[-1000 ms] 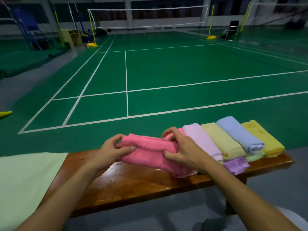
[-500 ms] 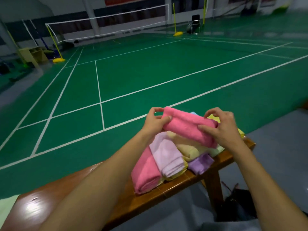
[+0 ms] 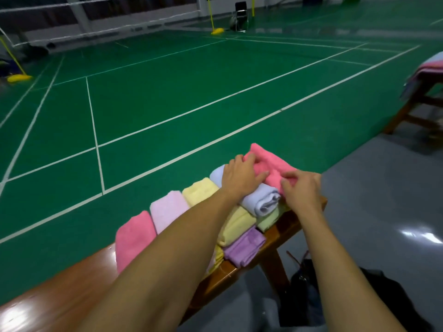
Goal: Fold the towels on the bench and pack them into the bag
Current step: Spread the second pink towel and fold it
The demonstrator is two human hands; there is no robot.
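Carried right, the folded pink towel (image 3: 271, 167) now sits atop the row's far end on the counter (image 3: 286, 226), right of centre frame, left hand (image 3: 239, 177) flat on it, right hand (image 3: 300, 190) pinching its near edge, bag packing yet to start

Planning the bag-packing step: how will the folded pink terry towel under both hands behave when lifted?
The folded pink terry towel is probably floppy and may unfold unless supported. It looks light and, being fuzzy, unlikely to slip. The left hand and right hand touch it.
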